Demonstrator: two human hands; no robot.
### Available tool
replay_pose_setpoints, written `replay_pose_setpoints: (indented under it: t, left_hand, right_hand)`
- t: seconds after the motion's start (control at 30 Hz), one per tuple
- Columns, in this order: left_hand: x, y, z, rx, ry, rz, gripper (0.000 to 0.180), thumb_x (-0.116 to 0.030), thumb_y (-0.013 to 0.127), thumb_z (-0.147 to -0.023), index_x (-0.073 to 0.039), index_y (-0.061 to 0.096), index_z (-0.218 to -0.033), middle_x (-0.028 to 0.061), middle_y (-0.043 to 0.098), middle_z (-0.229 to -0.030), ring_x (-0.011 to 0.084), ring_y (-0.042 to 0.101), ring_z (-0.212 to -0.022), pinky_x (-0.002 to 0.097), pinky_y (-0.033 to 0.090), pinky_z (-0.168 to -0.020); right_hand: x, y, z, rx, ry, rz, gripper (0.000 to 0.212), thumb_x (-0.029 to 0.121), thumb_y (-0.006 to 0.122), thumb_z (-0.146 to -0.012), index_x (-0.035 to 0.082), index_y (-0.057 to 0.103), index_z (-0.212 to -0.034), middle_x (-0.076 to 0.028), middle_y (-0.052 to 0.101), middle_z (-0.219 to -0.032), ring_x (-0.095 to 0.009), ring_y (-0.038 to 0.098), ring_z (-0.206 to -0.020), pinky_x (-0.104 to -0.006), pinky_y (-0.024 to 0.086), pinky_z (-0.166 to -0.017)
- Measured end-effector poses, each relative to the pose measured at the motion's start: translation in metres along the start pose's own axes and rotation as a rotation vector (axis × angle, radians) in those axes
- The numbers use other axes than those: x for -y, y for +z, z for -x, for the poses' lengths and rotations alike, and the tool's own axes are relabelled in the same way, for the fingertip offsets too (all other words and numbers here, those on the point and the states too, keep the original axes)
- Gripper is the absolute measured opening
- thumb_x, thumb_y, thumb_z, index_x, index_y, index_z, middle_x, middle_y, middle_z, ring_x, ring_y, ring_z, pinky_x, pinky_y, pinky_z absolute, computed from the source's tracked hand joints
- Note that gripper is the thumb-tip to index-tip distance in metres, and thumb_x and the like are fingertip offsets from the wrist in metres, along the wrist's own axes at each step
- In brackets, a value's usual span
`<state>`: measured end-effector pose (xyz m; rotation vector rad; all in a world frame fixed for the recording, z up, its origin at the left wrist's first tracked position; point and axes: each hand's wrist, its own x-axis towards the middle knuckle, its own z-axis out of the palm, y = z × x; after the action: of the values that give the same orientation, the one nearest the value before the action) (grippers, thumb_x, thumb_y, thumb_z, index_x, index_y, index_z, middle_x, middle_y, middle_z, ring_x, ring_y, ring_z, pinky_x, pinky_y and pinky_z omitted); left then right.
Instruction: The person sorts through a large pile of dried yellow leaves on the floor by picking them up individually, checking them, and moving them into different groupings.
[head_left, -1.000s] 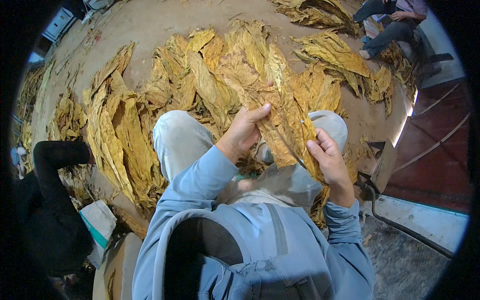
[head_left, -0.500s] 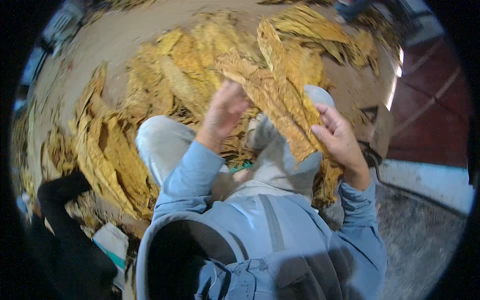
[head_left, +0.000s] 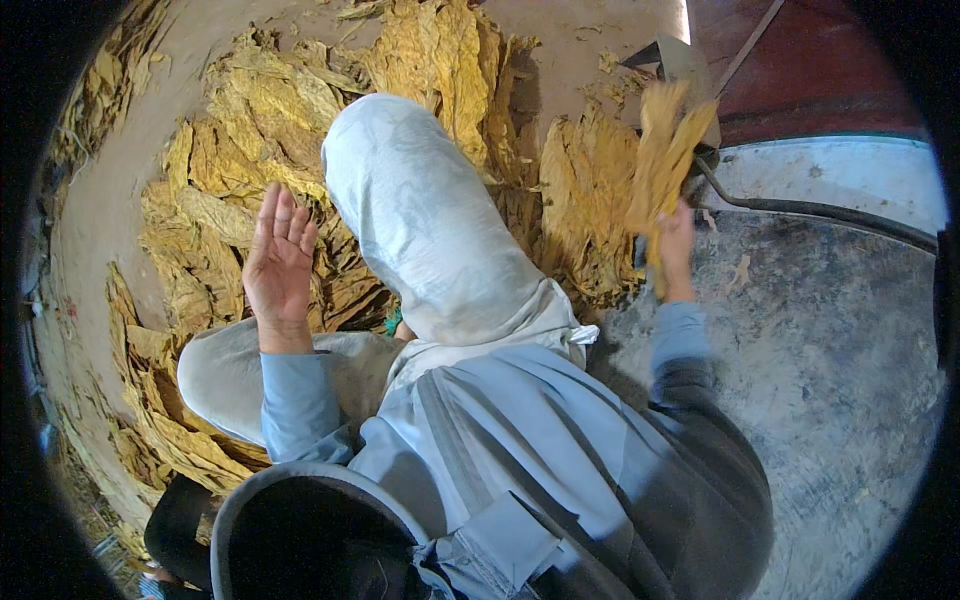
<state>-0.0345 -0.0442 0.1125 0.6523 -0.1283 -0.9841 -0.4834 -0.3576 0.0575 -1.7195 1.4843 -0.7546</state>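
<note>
My right hand [head_left: 677, 245] is closed round the stem ends of a few dried yellow tobacco leaves [head_left: 660, 150], out to the right beyond my knee. The held leaves point away from me and are blurred by motion. Beside them a brown-yellow stack of tobacco leaves [head_left: 585, 205] lies on the floor; whether the two touch I cannot tell. My left hand [head_left: 280, 265] is raised with its palm up and fingers stretched, holding nothing. Beneath and beyond it spreads a wide pile of dried tobacco leaves [head_left: 270, 105].
My bent legs in pale trousers [head_left: 425, 210] lie between the pile and the stack. At the right are a dark hose or cable [head_left: 810, 207], a white ledge [head_left: 840, 175], a red panel [head_left: 820, 70] and grey floor [head_left: 800, 370]. A dark sleeve or limb [head_left: 175, 530] shows at lower left.
My right hand has carried the leaves to the right, away from my lap. My left hand has moved left, apart from them, and opened. My body and view have turned to the right.
</note>
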Motion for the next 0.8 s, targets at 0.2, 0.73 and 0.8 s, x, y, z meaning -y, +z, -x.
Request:
replay_pose_setpoints:
  t: [0.2, 0.73, 0.8]
  left_hand:
    - [0.02, -0.017, 0.009, -0.272, -0.085, -0.137, 0.047, -0.024, 0.04, -0.094, -0.004, 0.03, -0.135, 0.0065, 0.044, -0.129, 0.0184, 0.049, -0.111, 0.0326, 0.041, -0.094]
    - [-0.002, -0.047, 0.029, -0.954, 0.071, -0.322, 0.041, -0.013, 0.054, -0.08, -0.003, 0.048, -0.12, 0.0099, 0.049, -0.115, 0.02, 0.046, -0.106, 0.0299, 0.035, -0.086]
    - [-0.005, -0.056, 0.035, -0.973, 0.128, -0.254, 0.037, -0.007, 0.054, -0.08, 0.0, 0.049, -0.116, 0.0082, 0.051, -0.106, 0.0178, 0.048, -0.099, 0.0262, 0.037, -0.083]
  right_hand:
    - [-0.132, 0.026, 0.034, 0.16, 0.555, 0.28, 0.052, 0.018, 0.049, -0.091, 0.004, 0.026, -0.135, -0.017, 0.025, -0.14, -0.034, 0.029, -0.126, -0.0483, 0.032, -0.106]
    - [0.34, 0.263, 0.034, 0.544, -0.581, -0.349, 0.026, 0.011, 0.052, -0.089, 0.002, 0.052, -0.113, -0.009, 0.061, -0.092, -0.011, 0.058, -0.067, -0.0217, 0.048, -0.061]
    - [0.328, 0.354, 0.058, 0.894, -0.589, -0.269, 0.028, 0.012, 0.055, -0.085, 0.003, 0.053, -0.112, -0.008, 0.061, -0.089, -0.015, 0.059, -0.07, -0.0259, 0.049, -0.064]
